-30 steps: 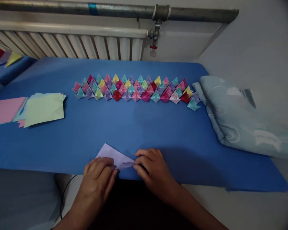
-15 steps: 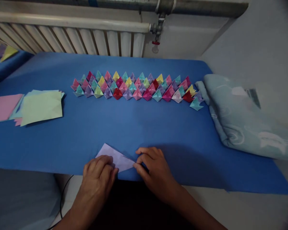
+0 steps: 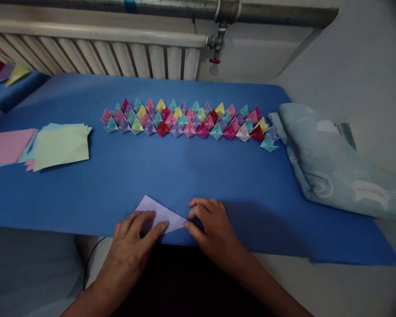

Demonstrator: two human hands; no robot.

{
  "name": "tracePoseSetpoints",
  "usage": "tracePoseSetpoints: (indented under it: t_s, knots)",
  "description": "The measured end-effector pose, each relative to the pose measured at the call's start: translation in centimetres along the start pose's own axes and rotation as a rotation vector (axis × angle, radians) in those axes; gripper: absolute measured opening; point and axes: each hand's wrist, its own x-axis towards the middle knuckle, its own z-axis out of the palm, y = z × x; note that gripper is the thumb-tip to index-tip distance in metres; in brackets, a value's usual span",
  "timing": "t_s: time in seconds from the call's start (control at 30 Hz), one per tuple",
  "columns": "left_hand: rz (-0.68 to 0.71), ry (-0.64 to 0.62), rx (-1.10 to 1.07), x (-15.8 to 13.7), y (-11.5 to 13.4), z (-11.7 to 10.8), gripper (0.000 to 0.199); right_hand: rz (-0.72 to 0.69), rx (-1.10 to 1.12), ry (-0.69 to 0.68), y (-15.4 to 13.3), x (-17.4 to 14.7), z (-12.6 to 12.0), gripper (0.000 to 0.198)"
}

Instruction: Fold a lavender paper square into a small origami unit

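Observation:
A folded light-purple sheet of origami paper [image 3: 165, 215], triangular in outline, lies at the near edge of the blue table. My left hand [image 3: 132, 235] rests on its left part, thumb and fingers spread apart and touching the paper from above. At the paper's right corner, my right hand [image 3: 211, 222] has its thumb and curled index finger closed on the tip. Part of the sheet's lower left is hidden under my left hand.
Rows of small folded colored paper pieces [image 3: 189, 127] stretch across the table's [image 3: 152, 171] middle. Stacked paper sheets [image 3: 62, 147] lie at left, with a pink sheet [image 3: 8, 145] beside them. A folded pale-green blanket [image 3: 336, 167] sits at right. A radiator [image 3: 99, 57] stands behind.
My left thumb has moved up and right onto the paper, spreading away from the fingers. The right hand keeps its place at the corner. The view has shifted slightly.

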Motion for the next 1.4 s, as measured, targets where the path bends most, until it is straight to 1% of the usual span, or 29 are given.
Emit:
tracePoseSetpoints:
  t_s: [0.07,0.1,0.17,0.27,0.37,0.47,0.57,0.7,0.97,1.0,1.07,1.13,1.2,1.3,1.4]
  knots:
    - [0.045,-0.006,0.012,-0.3,0.1,-0.3,0.048,-0.017,-0.003,0.005,0.1,0.0,0.1,0.006]
    - [0.064,0.005,0.008,-0.4,0.2,-0.5,0.048,-0.025,-0.003,0.008,0.1,0.0,0.1,0.007]
    - [0.097,0.04,-0.016,-0.5,0.6,-0.8,0.041,-0.04,-0.002,0.005,0.1,0.0,0.1,0.014]
    - [0.156,0.056,-0.055,-0.1,1.1,-0.9,0.031,-0.047,0.008,0.014,0.1,-0.1,0.0,0.024]
    - [0.2,0.056,-0.023,0.2,1.2,-0.7,0.029,-0.051,0.05,0.067,0.3,-0.5,0.0,0.029]
    - [0.219,0.053,0.001,0.0,0.8,-0.5,0.029,-0.072,0.114,0.136,0.7,-0.9,0.0,0.029]
    - [0.225,0.05,-0.028,-0.4,0.4,-0.3,0.028,-0.077,0.176,0.188,1.1,-1.1,-0.1,0.025]
    - [0.227,0.057,-0.095,-0.3,-0.2,-0.4,0.023,-0.082,0.223,0.22,1.1,-1.1,-0.3,0.022]
    - [0.248,0.041,-0.138,1.1,-1.0,-0.9,0.024,-0.102,0.216,0.171,1.2,-0.7,-0.4,0.018]
    - [0.256,0.04,-0.13,1.2,-1.1,-1.0,0.025,-0.115,0.199,0.144,1.1,-0.7,-0.4,0.017]
    - [0.264,0.042,-0.12,1.2,-1.1,-1.1,0.025,-0.156,0.13,0.043,0.7,-0.6,-0.5,0.019]
    - [0.267,0.04,-0.116,1.0,-1.2,-1.1,0.026,-0.203,0.041,-0.084,0.3,-0.6,-0.6,0.026]
    - [0.269,0.035,-0.109,0.7,-1.3,-1.0,0.028,-0.238,-0.024,-0.149,0.1,-0.5,-0.6,0.033]
    - [0.271,0.042,-0.103,0.3,-1.5,-0.9,0.032,-0.29,-0.061,-0.111,0.0,-0.2,-0.2,0.035]
    - [0.267,0.079,-0.132,0.3,-1.2,-1.5,0.031,-0.367,-0.067,-0.059,0.0,0.3,0.1,0.03]
